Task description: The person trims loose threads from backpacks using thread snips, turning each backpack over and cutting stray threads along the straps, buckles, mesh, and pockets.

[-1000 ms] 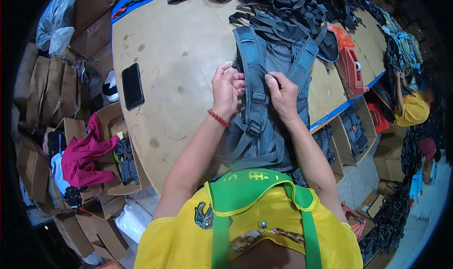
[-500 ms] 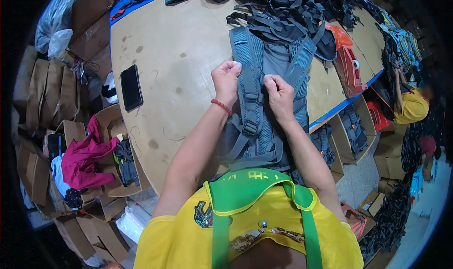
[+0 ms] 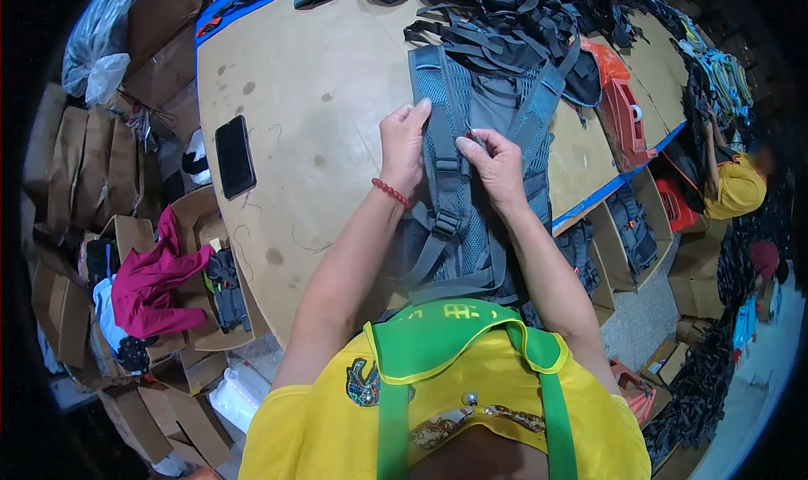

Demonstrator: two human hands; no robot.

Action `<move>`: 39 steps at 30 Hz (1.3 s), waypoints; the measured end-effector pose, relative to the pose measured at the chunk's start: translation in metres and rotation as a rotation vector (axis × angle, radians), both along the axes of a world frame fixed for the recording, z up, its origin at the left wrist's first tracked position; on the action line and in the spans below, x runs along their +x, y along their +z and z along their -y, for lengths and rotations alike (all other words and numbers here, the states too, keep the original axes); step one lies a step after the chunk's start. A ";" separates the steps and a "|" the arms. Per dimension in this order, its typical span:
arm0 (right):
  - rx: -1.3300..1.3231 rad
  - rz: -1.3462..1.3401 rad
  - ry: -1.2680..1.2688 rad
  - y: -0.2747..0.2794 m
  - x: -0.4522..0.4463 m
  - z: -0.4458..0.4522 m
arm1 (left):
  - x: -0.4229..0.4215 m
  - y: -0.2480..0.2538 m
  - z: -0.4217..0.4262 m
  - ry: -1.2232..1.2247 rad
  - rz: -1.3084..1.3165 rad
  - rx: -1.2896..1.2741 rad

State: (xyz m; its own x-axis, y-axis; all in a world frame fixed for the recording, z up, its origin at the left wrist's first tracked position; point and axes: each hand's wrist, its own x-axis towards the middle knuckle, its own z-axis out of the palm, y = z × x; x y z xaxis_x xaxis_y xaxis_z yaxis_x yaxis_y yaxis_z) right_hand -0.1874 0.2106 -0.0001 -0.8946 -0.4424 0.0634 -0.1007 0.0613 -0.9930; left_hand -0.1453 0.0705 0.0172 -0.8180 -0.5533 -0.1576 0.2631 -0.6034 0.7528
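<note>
A grey backpack (image 3: pixel 492 114) with blue-grey mesh lies on the table in front of me, its shoulder straps facing up. My left hand (image 3: pixel 404 147) pinches the left edge of the nearer shoulder strap (image 3: pixel 444 93). On the opposite edge of that strap, my right hand (image 3: pixel 497 167) is closed, thumb against the bent index finger; a small dark bit shows at its fingertips, too small to name. Below the hands, two black buckles (image 3: pixel 446 223) and webbing sit on the strap. The lower end of the backpack reaches my green apron (image 3: pixel 446 320).
A phone (image 3: pixel 235 157) lies on the table (image 3: pixel 295 84) at left. More dark backpacks (image 3: pixel 539 17) are piled at the far side, near a red tape dispenser (image 3: pixel 621 122). Cardboard boxes (image 3: pixel 215 337) stand around the table. Another person in yellow (image 3: pixel 734 189) is at right.
My right hand has shifted slightly left onto the strap's edge, its thumb now lower and flatter. My left fingertips have moved up a little along the strap.
</note>
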 end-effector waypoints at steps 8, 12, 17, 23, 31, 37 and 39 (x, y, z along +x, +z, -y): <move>-0.192 0.163 -0.017 0.006 0.006 -0.001 | 0.005 0.003 0.005 -0.148 -0.082 -0.051; -0.231 0.147 -0.057 0.002 0.007 -0.002 | 0.011 0.001 0.006 -0.192 -0.110 -0.037; -0.170 -0.025 -0.182 0.010 -0.001 -0.004 | 0.010 0.000 0.002 -0.117 -0.089 -0.146; 0.171 -0.646 -0.145 0.050 -0.013 0.019 | 0.011 -0.002 -0.003 -0.159 -0.132 -0.170; 0.257 -0.963 0.111 0.059 0.022 0.057 | 0.009 -0.020 0.000 -0.253 -0.228 -0.095; 0.068 -0.498 0.397 0.062 0.059 0.027 | 0.020 -0.002 0.004 -0.258 -0.211 -0.010; 0.063 -0.346 0.169 0.059 0.045 0.012 | 0.021 -0.005 0.003 -0.224 -0.179 -0.015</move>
State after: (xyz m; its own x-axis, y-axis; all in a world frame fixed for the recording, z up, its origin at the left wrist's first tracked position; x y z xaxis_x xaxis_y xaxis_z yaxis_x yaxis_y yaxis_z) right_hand -0.1420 0.1984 0.0591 -0.7394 -0.5941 0.3168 -0.4431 0.0751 -0.8933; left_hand -0.1242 0.0670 0.0126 -0.9342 -0.3568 0.0068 0.2537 -0.6507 0.7157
